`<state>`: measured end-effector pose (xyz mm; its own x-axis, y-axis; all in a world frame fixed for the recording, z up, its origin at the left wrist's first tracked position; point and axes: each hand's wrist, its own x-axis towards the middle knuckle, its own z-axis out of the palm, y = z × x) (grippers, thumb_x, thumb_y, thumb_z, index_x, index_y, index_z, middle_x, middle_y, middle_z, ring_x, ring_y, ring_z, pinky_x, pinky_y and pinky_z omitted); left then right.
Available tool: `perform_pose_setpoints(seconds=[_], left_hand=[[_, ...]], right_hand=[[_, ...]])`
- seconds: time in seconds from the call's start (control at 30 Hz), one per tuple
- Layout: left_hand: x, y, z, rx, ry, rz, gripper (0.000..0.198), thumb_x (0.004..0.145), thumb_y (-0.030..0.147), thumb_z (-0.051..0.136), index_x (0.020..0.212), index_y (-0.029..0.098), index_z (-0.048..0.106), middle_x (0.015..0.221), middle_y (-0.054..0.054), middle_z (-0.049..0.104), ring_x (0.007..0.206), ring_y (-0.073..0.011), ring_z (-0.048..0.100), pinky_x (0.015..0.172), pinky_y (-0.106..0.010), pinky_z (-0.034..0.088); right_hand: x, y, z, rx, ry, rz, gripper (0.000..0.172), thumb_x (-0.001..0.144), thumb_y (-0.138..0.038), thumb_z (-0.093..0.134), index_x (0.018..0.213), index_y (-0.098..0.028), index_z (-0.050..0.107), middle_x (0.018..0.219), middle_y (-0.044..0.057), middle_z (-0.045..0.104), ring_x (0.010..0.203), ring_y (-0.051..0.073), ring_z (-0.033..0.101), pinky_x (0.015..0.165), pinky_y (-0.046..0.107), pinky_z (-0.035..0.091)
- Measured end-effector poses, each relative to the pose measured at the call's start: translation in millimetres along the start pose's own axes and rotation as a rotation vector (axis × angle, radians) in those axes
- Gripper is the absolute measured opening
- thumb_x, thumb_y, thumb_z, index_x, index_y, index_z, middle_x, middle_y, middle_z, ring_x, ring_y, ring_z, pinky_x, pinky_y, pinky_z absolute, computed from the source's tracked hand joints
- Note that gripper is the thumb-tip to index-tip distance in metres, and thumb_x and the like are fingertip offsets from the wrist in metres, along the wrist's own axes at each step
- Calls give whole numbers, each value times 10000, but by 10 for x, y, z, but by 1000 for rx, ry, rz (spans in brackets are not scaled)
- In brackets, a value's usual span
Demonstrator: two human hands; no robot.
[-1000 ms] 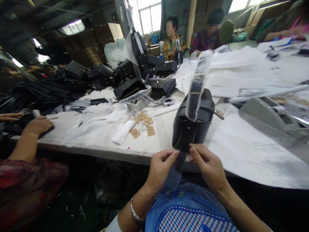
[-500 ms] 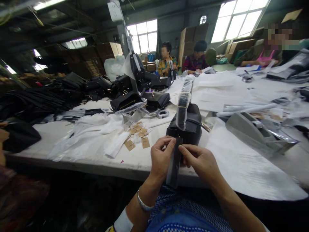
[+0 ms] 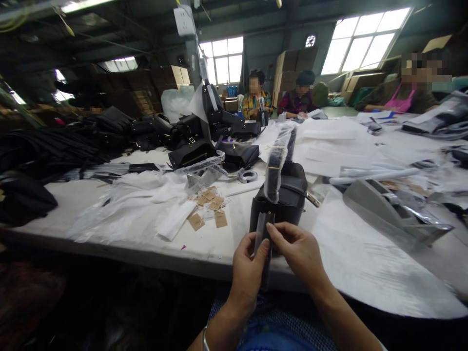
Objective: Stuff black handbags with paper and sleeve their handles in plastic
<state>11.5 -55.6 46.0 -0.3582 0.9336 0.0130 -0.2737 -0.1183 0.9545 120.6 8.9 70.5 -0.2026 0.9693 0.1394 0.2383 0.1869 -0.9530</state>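
A small black handbag (image 3: pixel 283 197) stands upright at the near edge of the white table (image 3: pixel 234 229). Its handle (image 3: pixel 276 163) rises wrapped in clear plastic. A black strap in a thin plastic sleeve (image 3: pixel 263 239) hangs down from the bag's front. My left hand (image 3: pixel 248 270) pinches the strap from the left with thumb and fingers closed. My right hand (image 3: pixel 298 253) pinches the same strap from the right, fingertips at its upper end. Both hands meet just below the bag.
Brown paper tags (image 3: pixel 210 204) and loose plastic bags (image 3: pixel 139 202) lie left of the bag. A grey tape dispenser (image 3: pixel 387 207) sits to the right. Piled black bags (image 3: pixel 212 131) stand further back, dark stock heaps at left. Other people work at the far end.
The view has lifted a little. My hands slid up the strap and came closer together against the bag's front. The co-worker's hands at the left edge are out of view.
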Motion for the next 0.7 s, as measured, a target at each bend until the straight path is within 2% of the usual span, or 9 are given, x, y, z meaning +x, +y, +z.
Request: perform_pose_setpoints(seconds=[0.13,0.3,0.37,0.47,0.57,0.7], left_hand=[[-5,-35,0,86,78,79,271,881,403,686,1009,168,727,928,-51,705,883,-178,642,819,-270,507],[-13,-95,-56,233,171,300,195,913,324,659,1059,231,748,983,-46,702,955,-173,651,859,-261,525],[-21,-97,-83,309,185,403,167,927,277,643,1039,242,761,934,-39,696,902,-158,659,824,-244,539],[-25,-87,-139,473,144,638,208,924,174,637,1086,233,752,845,-28,660,774,-129,644,723,-209,547],[-18,-76,-216,672,50,865,337,930,77,590,1223,213,686,847,-34,639,750,-120,630,694,-199,546],[-1,-40,-305,907,-49,981,391,945,51,543,1320,147,600,868,-61,642,779,-145,636,691,-226,556]], right_hand=[[-26,-24,32,5,19,-10,387,816,-548,687,768,-169,741,678,49,706,593,177,633,532,254,490],[-43,-43,55,31,29,9,410,805,-559,687,732,-158,721,603,33,645,532,158,584,491,249,460],[-40,-52,64,45,34,19,411,797,-558,694,715,-156,714,565,19,608,512,143,549,481,241,435],[-33,-64,66,89,16,39,410,787,-552,704,681,-155,697,542,8,587,508,125,520,489,229,408],[-33,-68,36,149,-30,79,430,783,-561,705,634,-160,662,526,5,585,505,120,515,513,229,410],[-66,-81,-27,125,-87,66,500,837,-621,625,639,-163,661,564,32,631,557,148,574,583,252,454]])
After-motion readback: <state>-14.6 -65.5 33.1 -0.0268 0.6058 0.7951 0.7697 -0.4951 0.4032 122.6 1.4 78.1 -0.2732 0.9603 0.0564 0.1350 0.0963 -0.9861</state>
